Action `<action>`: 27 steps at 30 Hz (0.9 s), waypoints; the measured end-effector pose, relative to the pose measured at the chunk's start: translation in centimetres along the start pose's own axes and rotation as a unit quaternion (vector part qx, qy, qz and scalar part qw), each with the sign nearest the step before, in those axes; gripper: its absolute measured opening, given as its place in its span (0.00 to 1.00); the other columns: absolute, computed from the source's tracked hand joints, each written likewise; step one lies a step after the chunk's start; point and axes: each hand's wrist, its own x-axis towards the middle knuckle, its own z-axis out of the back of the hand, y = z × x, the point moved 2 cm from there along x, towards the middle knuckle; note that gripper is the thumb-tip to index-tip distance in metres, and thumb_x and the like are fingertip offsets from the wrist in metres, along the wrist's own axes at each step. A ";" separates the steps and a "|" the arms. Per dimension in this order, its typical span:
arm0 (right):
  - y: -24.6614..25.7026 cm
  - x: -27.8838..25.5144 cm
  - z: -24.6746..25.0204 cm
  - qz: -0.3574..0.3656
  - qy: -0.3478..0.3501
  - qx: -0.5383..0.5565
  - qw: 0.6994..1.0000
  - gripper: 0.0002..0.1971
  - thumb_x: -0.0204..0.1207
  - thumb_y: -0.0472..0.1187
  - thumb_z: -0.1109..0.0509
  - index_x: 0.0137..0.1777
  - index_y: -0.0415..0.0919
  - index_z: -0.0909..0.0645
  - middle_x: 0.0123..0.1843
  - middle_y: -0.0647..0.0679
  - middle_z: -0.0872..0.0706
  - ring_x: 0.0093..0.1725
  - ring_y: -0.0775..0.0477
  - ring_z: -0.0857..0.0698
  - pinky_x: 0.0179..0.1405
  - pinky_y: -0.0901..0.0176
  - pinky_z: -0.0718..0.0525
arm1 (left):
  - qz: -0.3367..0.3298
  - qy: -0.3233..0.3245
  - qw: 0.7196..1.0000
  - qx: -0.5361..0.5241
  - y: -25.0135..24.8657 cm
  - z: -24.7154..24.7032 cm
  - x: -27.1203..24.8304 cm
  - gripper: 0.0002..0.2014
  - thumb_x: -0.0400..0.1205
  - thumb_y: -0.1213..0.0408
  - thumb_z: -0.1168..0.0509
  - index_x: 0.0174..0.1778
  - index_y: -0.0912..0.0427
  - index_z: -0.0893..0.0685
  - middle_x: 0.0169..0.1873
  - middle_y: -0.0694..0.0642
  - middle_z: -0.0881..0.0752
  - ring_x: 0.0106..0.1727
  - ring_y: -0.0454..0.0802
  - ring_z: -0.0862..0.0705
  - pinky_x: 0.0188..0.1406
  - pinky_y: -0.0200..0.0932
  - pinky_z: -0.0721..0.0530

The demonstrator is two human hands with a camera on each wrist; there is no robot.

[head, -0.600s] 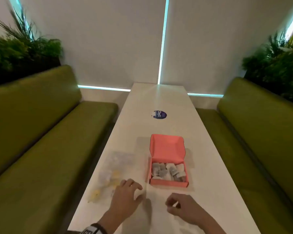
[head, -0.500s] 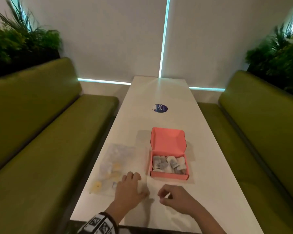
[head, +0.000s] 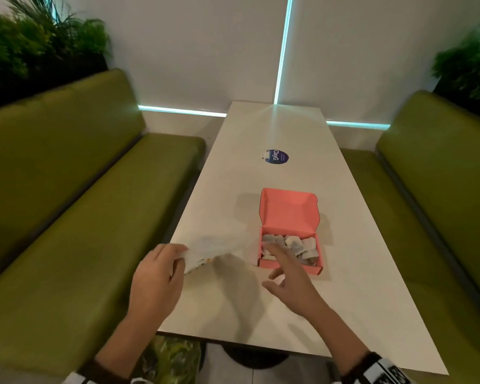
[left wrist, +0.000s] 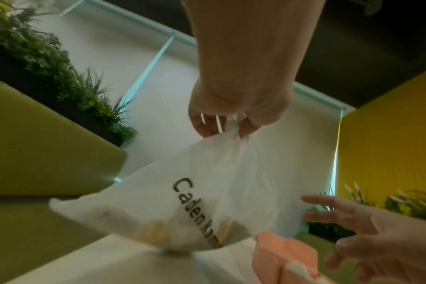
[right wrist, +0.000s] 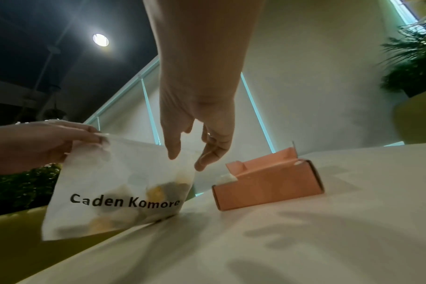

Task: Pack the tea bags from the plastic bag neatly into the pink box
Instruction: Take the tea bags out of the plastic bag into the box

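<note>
The plastic bag (right wrist: 114,184), earlier flat on the tabletop (head: 302,314), is now lifted, pinched at its top edge by the left hand (head: 155,275). The right hand (head: 291,275) is held empty with fingers (right wrist: 173,146) spread just beside the bag's mouth. The tea bags (right wrist: 158,192) are judged light and soft, best pinched singly.

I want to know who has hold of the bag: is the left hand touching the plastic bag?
Touching. The left wrist view shows the left hand pinching the plastic bag's top edge.

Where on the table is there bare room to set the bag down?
Bare table right of the pink box, and the far stretch beyond the round sticker. Crowded at the near left: the left hand holds the bag there, with the right hand over the box front.
</note>
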 end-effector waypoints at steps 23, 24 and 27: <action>2.8 -4.1 7.8 -0.059 -0.118 0.095 0.987 0.13 0.67 0.31 0.22 0.46 0.49 0.16 0.35 0.50 0.18 0.30 0.61 0.23 0.39 0.63 0.18 | -0.022 0.023 0.991 -0.127 -2.1 0.2 0.8 0.14 0.80 0.74 0.37 0.46 0.48 0.14 0.41 0.36 0.14 0.45 0.40 0.17 0.43 0.39 0.20; 2.8 -4.2 8.0 -0.062 -0.107 0.094 0.988 0.15 0.68 0.30 0.23 0.47 0.50 0.17 0.37 0.50 0.17 0.31 0.60 0.22 0.41 0.63 0.17 | -0.032 0.002 0.997 -0.064 -2.2 -0.2 0.8 0.14 0.79 0.73 0.38 0.48 0.49 0.14 0.43 0.38 0.14 0.46 0.44 0.17 0.46 0.45 0.22; 2.7 -4.4 8.5 -0.075 -0.111 0.122 0.983 0.16 0.70 0.25 0.28 0.47 0.49 0.19 0.40 0.45 0.13 0.37 0.47 0.15 0.45 0.62 0.14 | -0.073 -0.034 0.996 0.035 -3.7 -1.4 0.4 0.18 0.72 0.65 0.42 0.54 0.47 0.15 0.50 0.43 0.14 0.54 0.50 0.20 0.56 0.51 0.33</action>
